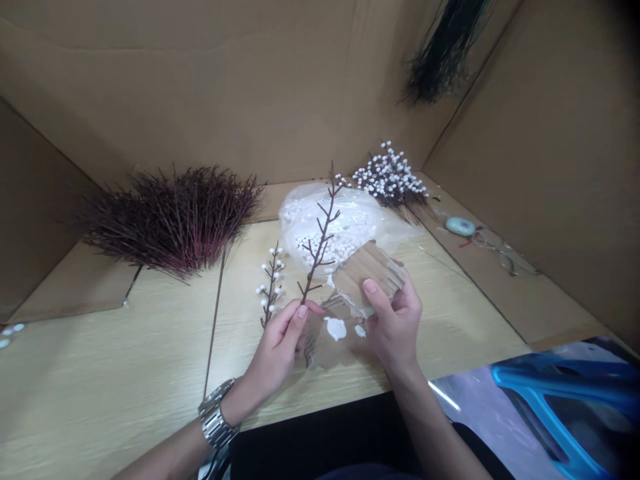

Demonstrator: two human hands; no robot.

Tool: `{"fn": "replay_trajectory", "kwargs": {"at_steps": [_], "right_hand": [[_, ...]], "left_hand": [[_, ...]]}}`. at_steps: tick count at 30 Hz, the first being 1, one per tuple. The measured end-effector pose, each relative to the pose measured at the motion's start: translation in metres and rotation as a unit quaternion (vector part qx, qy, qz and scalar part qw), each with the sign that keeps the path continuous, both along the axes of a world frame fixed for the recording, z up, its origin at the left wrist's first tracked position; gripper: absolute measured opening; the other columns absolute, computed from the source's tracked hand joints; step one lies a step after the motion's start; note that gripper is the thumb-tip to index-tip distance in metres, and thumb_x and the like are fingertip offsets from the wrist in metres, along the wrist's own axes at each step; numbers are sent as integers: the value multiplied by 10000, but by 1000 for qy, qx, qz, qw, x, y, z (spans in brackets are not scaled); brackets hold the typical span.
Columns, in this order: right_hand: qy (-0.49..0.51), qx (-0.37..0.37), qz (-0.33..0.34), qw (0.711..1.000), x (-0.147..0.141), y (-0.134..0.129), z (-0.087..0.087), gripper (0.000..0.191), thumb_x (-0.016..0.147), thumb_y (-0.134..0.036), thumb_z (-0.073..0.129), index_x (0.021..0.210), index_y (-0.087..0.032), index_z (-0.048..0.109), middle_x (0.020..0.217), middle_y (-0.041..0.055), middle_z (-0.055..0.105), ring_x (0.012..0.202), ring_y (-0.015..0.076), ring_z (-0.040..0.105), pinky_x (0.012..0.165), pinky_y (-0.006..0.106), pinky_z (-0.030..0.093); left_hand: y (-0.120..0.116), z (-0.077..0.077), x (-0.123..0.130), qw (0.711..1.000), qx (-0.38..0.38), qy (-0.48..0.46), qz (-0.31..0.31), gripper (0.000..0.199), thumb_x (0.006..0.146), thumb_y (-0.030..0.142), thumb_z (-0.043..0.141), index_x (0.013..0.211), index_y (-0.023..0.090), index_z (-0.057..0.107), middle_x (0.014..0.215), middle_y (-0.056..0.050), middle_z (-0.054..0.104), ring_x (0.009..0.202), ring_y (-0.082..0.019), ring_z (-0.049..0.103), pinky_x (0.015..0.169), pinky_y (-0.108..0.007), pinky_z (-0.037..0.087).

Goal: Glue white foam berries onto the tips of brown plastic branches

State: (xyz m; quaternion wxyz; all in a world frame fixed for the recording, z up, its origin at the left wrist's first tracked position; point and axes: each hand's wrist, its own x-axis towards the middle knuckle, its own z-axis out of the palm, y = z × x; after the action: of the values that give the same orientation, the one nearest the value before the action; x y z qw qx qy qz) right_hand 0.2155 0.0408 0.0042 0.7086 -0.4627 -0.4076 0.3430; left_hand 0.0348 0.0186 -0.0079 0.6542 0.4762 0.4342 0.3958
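Pinched in my left hand (pixel 285 333) is a bare brown artificial twig (pixel 323 240), held upright with short side branches. My right hand (pixel 397 313) grips a torn piece of cardboard (pixel 367 277), thumb on top; white paste shows along its left edge. Beneath the hands lies another cardboard scrap (pixel 325 353) with a white paste blob (pixel 335 328) on it. Left of the bare twig rests a twig with white berries (pixel 271 283). Just behind, a clear plastic bag (pixel 345 207) holds many small white berries.
A large bundle of dark bare twigs (pixel 175 217) lies at the left. Finished-looking berry sprays (pixel 390 177) are piled at the back right, near a light-blue oval object (pixel 460 227) and glasses (pixel 505 250). Cardboard walls (pixel 225 87) enclose the table. Dark strands (pixel 445 53) hang upper right.
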Motion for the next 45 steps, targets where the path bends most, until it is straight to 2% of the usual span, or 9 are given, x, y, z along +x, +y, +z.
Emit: {"fn": "replay_trajectory", "kwargs": {"at_steps": [6, 13, 24, 29, 35, 45], "right_hand": [[-35, 2, -1, 999, -1, -1, 5, 254, 832, -330, 777, 1041, -213, 692, 956, 25, 752, 843, 180, 701, 758, 292, 561], [-50, -1, 2, 999, -1, -1, 7, 237, 836, -328, 775, 1024, -211, 691, 903, 11, 742, 788, 162, 685, 720, 273, 554], [-48, -2, -6, 999, -1, -1, 6, 236, 835, -325, 778, 1028, -217, 695, 926, 12, 741, 817, 167, 681, 747, 278, 545], [-47, 0, -12, 999, -1, -1, 5, 295, 827, -348, 780, 1071, -213, 685, 926, 20, 737, 833, 182, 686, 763, 300, 548], [-47, -6, -17, 999, -1, 0, 3, 247, 834, -365, 761, 998, -208, 664, 911, 30, 737, 835, 198, 692, 736, 313, 559], [-62, -10, -11, 998, -1, -2, 8, 281, 831, -359, 767, 1052, -213, 673, 919, 30, 737, 831, 195, 691, 741, 312, 564]], "left_hand": [[1, 0, -1, 1000, 0, -4, -1, 348, 1035, 498, 475, 1076, 207, 661, 604, 83, 288, 517, -84, 269, 461, -195, 220], [0, 1, 1, 1000, -2, -7, -2, 363, 1028, 508, 481, 1071, 193, 658, 592, 85, 283, 516, -90, 267, 459, -201, 216], [1, 3, 1, 1000, -4, 2, 1, 365, 1025, 511, 484, 1079, 192, 655, 600, 83, 288, 519, -93, 272, 462, -207, 217], [1, 3, 1, 1000, -11, -7, -3, 355, 1025, 509, 485, 1075, 198, 649, 607, 85, 280, 523, -92, 253, 462, -204, 206], [1, 3, 2, 1000, -10, -6, -1, 373, 1017, 524, 489, 1078, 191, 646, 601, 87, 269, 515, -97, 254, 460, -209, 203], [2, 2, 2, 1000, -10, -4, 2, 369, 1008, 533, 499, 1058, 195, 637, 602, 87, 270, 508, -98, 248, 451, -205, 200]]}}
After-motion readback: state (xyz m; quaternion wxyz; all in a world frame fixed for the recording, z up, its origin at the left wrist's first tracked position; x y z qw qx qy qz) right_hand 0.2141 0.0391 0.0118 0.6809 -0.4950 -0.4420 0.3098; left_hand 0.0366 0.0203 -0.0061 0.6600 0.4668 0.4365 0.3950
